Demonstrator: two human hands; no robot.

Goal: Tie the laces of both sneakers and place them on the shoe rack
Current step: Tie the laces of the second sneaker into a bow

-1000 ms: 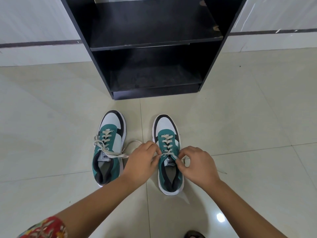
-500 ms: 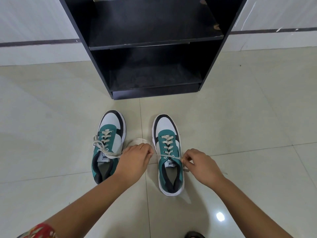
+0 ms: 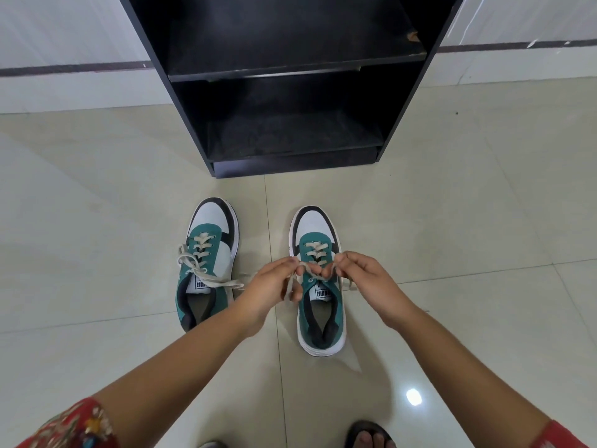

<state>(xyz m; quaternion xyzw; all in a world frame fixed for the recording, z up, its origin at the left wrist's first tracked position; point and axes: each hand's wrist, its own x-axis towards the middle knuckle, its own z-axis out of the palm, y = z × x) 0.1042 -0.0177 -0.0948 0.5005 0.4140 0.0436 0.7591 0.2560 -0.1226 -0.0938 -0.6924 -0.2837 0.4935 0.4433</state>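
Observation:
Two teal, white and black sneakers stand side by side on the tiled floor, toes toward a black shoe rack [image 3: 193,101]. The left sneaker [image 3: 206,263] has a bow in its beige laces, with one end trailing right. Over the right sneaker [image 3: 319,305], my left hand [image 3: 274,286] and my right hand [image 3: 365,279] each pinch a strand of its beige lace [image 3: 311,274], held up above the tongue. The lace ends hang down beside each hand.
The rack's two dark shelves hold nothing and stand against a white wall. Glossy beige floor tiles [image 3: 452,253] spread on all sides. A foot in a dark sandal [image 3: 368,434] shows at the bottom edge, near a bright light reflection.
The hands pulled apart sideways with the right sneaker's lace, then came back together and forward over its eyelets, each holding a strand raised.

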